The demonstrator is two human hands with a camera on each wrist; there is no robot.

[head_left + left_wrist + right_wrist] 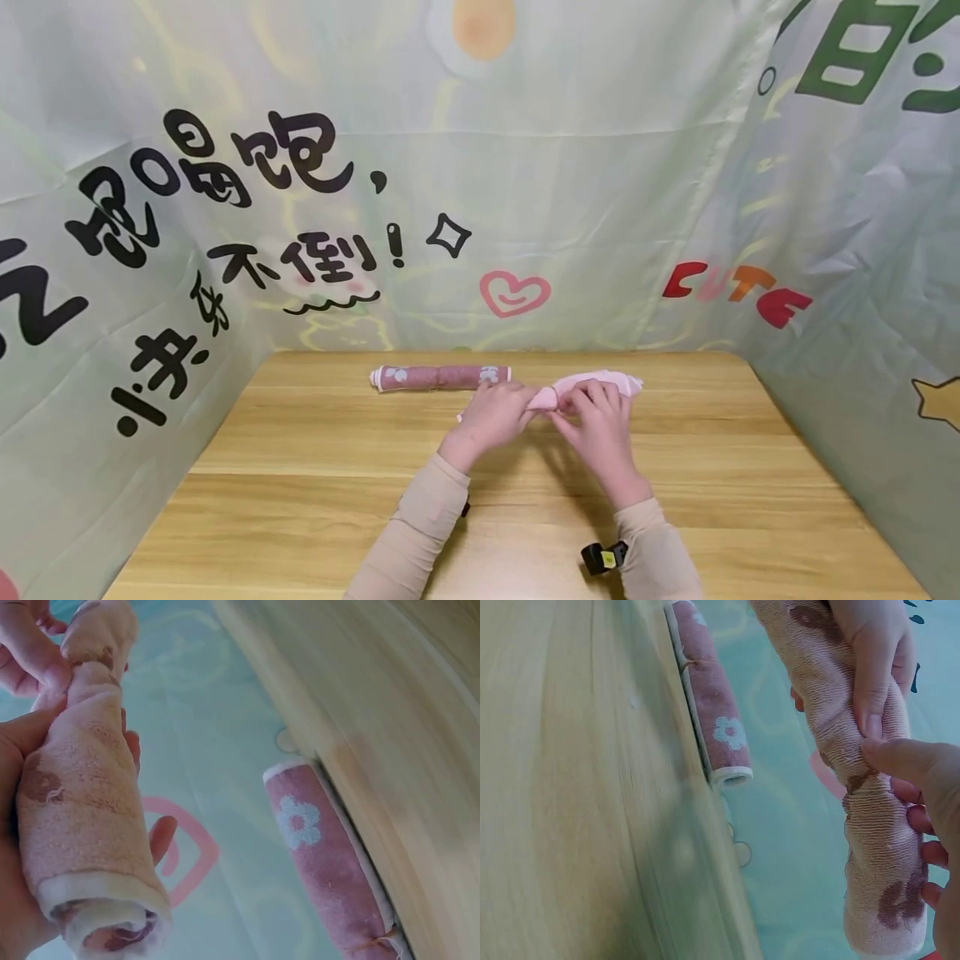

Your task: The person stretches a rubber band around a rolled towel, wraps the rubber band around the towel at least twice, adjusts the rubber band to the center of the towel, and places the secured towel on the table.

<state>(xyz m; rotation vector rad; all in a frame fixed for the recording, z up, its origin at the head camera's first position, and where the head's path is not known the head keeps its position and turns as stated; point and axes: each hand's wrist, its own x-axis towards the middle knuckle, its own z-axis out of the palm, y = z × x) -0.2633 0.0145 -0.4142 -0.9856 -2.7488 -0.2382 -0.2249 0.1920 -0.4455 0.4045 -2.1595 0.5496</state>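
A light pink rolled towel (611,382) with brown patches is held above the table by both hands. My left hand (491,417) grips the roll, its fingers wrapped around one half; the layered, white-edged end (105,892) shows in the left wrist view. My right hand (600,429) pinches the towel near its middle, thumb close to the left thumb. There the roll narrows and creases at a brownish mark (861,780); whether this is a band or part of the pattern, I cannot tell.
A mauve rolled towel (442,377) with pale flowers lies near the table's back edge, a thin tie (375,943) around its middle. The wooden table (300,500) is enclosed by printed cloth (600,208) at the back and sides.
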